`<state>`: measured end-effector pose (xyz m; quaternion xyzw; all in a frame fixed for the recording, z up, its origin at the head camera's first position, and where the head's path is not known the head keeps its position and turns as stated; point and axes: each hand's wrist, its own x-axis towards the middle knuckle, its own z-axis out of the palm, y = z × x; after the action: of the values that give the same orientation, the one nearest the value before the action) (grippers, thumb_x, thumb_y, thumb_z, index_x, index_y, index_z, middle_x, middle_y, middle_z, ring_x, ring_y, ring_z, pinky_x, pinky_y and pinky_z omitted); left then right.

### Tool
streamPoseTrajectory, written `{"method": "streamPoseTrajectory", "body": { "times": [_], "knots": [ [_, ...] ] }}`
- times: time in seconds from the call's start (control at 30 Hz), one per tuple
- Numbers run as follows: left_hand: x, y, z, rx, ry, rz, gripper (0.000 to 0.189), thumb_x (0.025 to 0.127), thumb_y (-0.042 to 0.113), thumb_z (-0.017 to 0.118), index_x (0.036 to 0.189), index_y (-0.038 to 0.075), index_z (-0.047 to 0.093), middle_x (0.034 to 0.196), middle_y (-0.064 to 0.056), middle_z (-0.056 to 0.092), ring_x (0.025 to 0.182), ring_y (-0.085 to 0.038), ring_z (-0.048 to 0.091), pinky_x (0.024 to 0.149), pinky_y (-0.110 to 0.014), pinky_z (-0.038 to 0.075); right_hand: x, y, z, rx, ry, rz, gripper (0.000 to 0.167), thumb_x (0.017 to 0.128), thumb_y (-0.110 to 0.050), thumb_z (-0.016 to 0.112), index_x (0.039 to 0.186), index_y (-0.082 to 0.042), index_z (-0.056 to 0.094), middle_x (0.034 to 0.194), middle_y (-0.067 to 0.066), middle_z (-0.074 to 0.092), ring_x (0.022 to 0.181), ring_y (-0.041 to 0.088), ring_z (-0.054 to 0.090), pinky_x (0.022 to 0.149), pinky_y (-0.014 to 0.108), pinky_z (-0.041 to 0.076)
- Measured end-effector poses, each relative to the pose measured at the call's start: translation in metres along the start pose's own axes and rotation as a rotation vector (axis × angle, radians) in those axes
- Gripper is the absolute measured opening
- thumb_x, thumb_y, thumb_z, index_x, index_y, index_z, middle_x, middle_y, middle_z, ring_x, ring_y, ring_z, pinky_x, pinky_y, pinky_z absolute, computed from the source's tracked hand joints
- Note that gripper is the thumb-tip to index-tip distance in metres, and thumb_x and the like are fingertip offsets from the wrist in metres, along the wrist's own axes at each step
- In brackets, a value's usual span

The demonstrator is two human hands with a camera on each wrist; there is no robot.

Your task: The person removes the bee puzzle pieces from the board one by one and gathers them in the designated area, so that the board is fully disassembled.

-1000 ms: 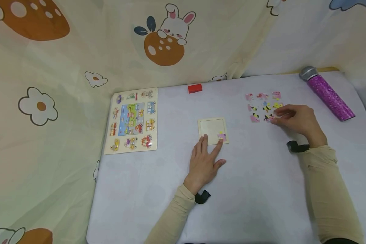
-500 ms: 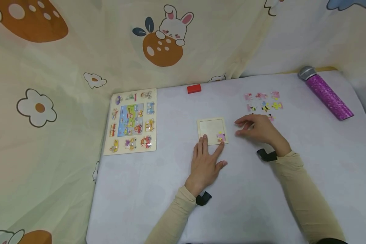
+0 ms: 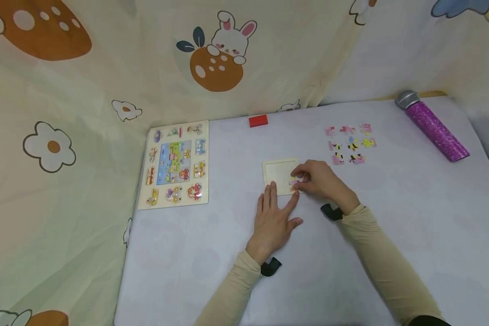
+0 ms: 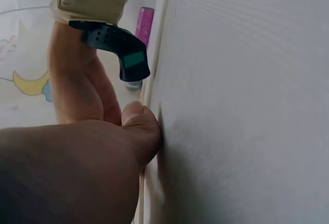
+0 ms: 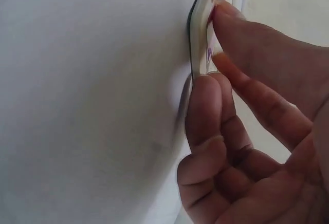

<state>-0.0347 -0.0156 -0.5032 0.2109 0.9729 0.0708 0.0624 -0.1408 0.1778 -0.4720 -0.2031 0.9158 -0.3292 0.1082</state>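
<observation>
A small square puzzle frame (image 3: 279, 161) lies on the white table. One pink and yellow puzzle piece (image 3: 292, 182) sits in its lower right corner. My left hand (image 3: 272, 225) lies flat with spread fingers, its fingertips on the frame's lower edge. My right hand (image 3: 323, 182) bends over the frame's right side, thumb and index finger at opposite sides of the piece, pinching it. In the right wrist view, thumb and index tips meet the piece at the frame (image 5: 201, 44), while the other fingers curl beside its edge. The left wrist view shows mainly the left thumb (image 4: 141, 126).
Several loose puzzle pieces (image 3: 352, 145) lie in rows at the right. A glittery pink microphone (image 3: 436, 129) is at the back right, a red block (image 3: 258, 121) at the back edge. A wooden vehicle puzzle board (image 3: 173, 165) lies at the left; a printed curtain hangs behind.
My right hand has moved left from the loose pieces to the puzzle frame and onto the piece there. My left hand has stayed on the frame's lower edge.
</observation>
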Motion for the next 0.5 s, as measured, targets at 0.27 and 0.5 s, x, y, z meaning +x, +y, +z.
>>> {"method": "streamPoseTrajectory", "body": {
  "times": [0.27,0.5],
  "knots": [
    [-0.0019,0.0016,-0.0014,0.017,0.013,0.006,0.069,0.104,0.064,0.051,0.166,0.037,0.036,0.172,-0.034,0.016,0.161,-0.047,0.02,0.127,-0.058,0.028,0.0043,-0.0032,-0.0005,0.011,-0.04,0.042,0.024,0.085,-0.011,0.09,0.102,-0.002,0.074,0.091,0.011,0.071,0.079,0.021,0.063,0.074,0.034,0.049],
    [-0.0008,0.0014,-0.001,-0.008,-0.004,-0.008,0.069,0.104,0.064,0.051,0.166,0.038,0.035,0.173,-0.032,0.013,0.163,-0.045,0.016,0.129,-0.057,0.025,0.004,-0.0048,-0.0012,0.067,-0.051,0.045,0.025,0.087,-0.007,0.087,0.103,-0.004,0.068,0.089,0.007,0.073,0.082,0.019,0.066,0.075,0.034,0.05]
  ]
}}
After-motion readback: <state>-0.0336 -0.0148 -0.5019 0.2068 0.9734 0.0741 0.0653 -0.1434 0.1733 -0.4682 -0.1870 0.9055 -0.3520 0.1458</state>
